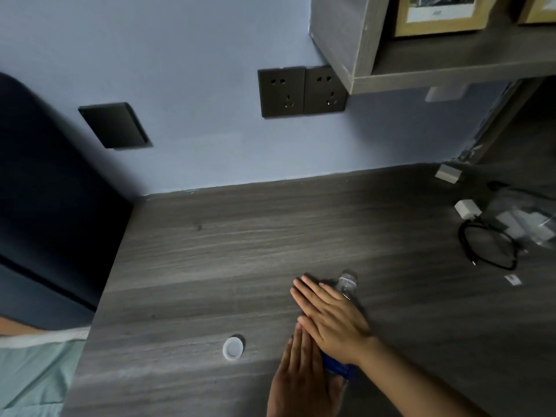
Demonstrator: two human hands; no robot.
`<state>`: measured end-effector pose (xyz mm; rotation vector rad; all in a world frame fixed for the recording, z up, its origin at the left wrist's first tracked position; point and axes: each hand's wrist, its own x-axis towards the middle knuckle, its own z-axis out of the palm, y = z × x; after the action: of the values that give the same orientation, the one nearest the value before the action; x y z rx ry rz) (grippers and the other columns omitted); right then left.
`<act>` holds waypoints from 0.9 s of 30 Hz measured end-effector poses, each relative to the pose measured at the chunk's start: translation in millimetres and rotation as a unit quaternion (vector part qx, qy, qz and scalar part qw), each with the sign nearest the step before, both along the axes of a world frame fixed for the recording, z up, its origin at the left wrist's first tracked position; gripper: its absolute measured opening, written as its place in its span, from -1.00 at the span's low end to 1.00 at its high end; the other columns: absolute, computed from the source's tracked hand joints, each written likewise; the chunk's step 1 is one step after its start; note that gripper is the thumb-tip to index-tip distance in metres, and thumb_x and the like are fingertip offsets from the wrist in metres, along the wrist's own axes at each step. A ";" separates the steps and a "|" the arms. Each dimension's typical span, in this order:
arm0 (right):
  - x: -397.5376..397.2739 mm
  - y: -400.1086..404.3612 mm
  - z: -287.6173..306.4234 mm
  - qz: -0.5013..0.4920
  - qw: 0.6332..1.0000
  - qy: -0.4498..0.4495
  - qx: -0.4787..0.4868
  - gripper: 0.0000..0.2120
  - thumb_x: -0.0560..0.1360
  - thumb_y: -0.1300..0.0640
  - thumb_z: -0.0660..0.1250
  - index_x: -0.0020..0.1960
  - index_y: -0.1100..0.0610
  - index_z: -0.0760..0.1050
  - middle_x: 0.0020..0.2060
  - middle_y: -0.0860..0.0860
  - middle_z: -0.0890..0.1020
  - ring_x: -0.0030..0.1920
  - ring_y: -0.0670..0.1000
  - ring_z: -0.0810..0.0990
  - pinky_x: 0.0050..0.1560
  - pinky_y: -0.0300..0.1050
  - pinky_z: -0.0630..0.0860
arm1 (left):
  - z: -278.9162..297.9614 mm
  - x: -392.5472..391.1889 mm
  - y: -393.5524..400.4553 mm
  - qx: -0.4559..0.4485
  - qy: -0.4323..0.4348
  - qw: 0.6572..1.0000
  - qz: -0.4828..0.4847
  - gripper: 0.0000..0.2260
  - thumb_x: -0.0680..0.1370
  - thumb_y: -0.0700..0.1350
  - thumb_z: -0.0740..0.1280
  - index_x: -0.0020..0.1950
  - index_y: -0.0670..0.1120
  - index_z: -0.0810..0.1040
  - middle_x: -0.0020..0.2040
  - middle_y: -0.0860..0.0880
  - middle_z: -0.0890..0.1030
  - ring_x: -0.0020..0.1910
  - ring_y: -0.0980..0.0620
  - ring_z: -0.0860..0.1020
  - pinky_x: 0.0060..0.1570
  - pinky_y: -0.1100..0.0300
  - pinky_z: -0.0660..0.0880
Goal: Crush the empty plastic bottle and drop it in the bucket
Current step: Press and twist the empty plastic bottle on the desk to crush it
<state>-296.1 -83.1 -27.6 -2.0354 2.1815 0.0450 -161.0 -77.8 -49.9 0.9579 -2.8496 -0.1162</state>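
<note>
Both hands flat, fingers extended: right hand (pixel 331 320) and left hand (pixel 304 377) should press the uncapped bottle (pixel 347 284) evenly against the desk (pixel 210 251), expelling air through the neck.

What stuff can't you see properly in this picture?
- The bottle: head view, most of it is hidden under the right hand and left hand; how flat it is cannot be told.
- The bucket: nowhere in the head view.
- The clear bag: cut off by the right edge, contents blurred.
- The picture frames: cut off by the top edge.
</note>
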 end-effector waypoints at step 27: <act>2.3 5.7 -3.6 -0.028 0.980 -0.036 -0.196 -0.56 0.25 0.21 0.56 0.11 0.05 0.60 0.19 -0.02 0.62 0.21 -0.03 0.58 0.17 -0.09 0.55 | 16.7 -9.0 7.6 0.085 -0.080 0.993 0.014 -0.47 0.39 0.16 0.05 0.07 -0.10 0.63 0.10 0.00 0.66 0.07 0.05 0.63 0.30 0.17 0.28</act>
<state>-293.8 -77.4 -31.1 -2.1186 2.3482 -0.4950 -170.0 -70.3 -33.2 1.0858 -3.0103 -0.2972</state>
